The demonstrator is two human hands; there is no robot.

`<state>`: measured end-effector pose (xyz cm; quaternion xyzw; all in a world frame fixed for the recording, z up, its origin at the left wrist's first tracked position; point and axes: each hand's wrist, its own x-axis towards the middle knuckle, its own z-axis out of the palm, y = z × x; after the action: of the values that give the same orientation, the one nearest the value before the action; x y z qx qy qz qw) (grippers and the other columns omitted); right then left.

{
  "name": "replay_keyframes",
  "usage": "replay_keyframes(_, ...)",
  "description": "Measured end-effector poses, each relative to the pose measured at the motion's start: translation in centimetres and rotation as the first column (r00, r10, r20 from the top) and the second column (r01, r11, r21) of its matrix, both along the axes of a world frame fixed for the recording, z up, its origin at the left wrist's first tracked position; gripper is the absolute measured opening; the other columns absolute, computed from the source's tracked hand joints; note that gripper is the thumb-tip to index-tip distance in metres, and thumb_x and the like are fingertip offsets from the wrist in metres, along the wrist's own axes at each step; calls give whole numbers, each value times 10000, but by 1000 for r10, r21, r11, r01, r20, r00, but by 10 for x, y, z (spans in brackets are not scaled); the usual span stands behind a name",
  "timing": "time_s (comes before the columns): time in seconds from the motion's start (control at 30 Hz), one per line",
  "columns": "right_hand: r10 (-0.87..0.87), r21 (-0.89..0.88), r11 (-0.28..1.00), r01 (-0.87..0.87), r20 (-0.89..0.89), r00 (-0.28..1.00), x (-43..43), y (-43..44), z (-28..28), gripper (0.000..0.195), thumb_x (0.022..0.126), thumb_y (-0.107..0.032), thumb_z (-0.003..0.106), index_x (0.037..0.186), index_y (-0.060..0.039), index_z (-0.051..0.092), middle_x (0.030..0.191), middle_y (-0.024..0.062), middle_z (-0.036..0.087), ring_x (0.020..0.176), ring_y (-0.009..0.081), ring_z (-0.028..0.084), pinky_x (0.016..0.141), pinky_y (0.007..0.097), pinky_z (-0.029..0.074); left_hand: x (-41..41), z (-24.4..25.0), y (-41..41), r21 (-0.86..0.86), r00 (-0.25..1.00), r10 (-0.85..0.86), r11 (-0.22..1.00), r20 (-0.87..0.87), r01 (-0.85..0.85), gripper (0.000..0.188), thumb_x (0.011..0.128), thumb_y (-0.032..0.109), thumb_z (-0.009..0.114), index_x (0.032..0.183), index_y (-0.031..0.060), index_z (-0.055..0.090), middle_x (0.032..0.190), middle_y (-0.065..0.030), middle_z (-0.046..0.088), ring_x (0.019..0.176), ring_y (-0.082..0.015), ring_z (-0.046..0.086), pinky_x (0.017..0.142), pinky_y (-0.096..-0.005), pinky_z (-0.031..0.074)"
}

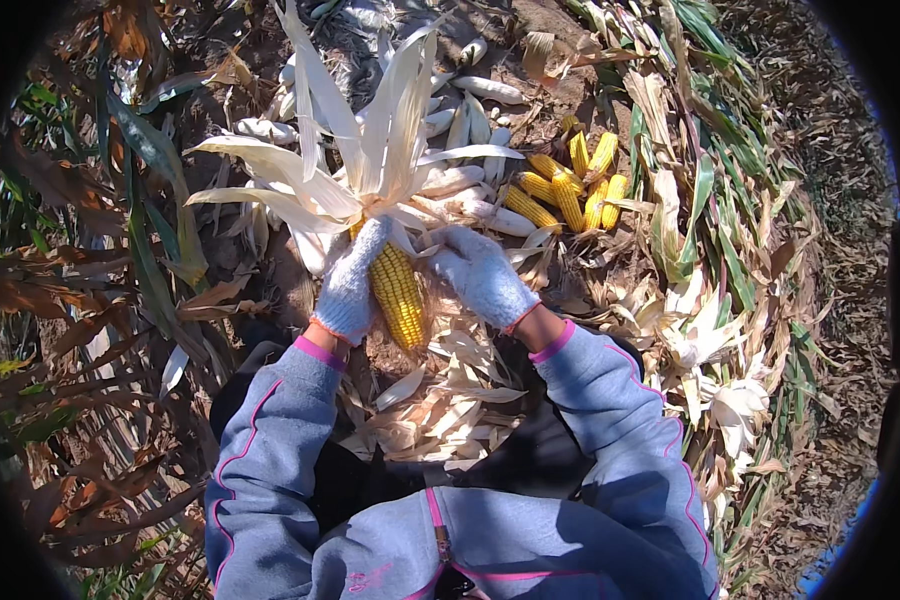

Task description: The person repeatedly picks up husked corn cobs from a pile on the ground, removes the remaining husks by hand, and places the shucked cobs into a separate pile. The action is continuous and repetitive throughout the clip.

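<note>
My left hand [356, 277], in a white knitted glove, grips an ear of corn [398, 297] near its base. The ear's yellow kernels point down towards me, and its pale husk leaves [375, 142] are peeled back and fan out above the hand. Close to the right side of the base is my right hand [480, 274], gloved as well, its fingers curled by a strip of husk; whether they pinch it is not clear. Beyond the hands lie ears in pale husks [450, 180], and to their right a small pile of bare yellow ears [570, 187].
Loose husks [450, 405] cover the ground between my legs. Dry and green corn stalks [154, 225] stand or lean at the left. A band of cut stalks and leaves [709, 202] runs along the right, with empty opened husks [709, 341] beside it.
</note>
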<state>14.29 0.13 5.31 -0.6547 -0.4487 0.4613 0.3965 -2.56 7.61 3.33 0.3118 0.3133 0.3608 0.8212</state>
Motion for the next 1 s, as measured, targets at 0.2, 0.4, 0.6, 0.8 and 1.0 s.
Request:
replay_keyframes(0.2,-243,132,955,266,-169,955,27,10,3,193,942,-149,534,1059,-32,632,826,53,627,664,109,569,603,272,469,-3,-4,3,56,951,-235,967,-201,250,374,939,271,633,1205,15,576,1007,-87,662,865,-180,665,760,-317,552)
replay_keyframes(0.4,-305,206,908,364,-269,913,46,8,18,353,924,-94,542,1270,-26,551,1096,59,624,933,131,612,821,275,505,5,8,-15,460,814,-161,757,-559,465,372,844,211,750,1146,25,637,1107,-89,654,987,-169,621,864,-333,500)
replay_keyframes(0.6,-326,232,871,434,-389,862,52,8,1,533,892,-126,610,1391,-46,441,1196,91,614,968,170,644,816,321,561,-31,-55,4,817,799,305,-100,-518,568,437,884,66,565,1294,212,597,1123,-137,631,1022,-301,606,898,-396,483)
replay_keyframes(0.8,236,225,927,-302,277,931,59,-7,-5,458,942,-236,590,1331,-23,479,1124,117,647,1069,230,619,959,389,482,-49,-87,-3,781,668,480,60,-569,622,528,878,92,528,1371,281,539,975,-128,609,932,-293,610,848,-437,493)
replay_keyframes(1.0,413,49,907,-418,88,906,22,0,16,516,880,-267,695,1311,-39,525,1261,116,595,1125,221,589,988,358,469,-24,-35,-2,706,624,549,-85,-556,703,512,883,118,547,1389,192,523,1075,-148,628,1005,-325,612,872,-466,479)
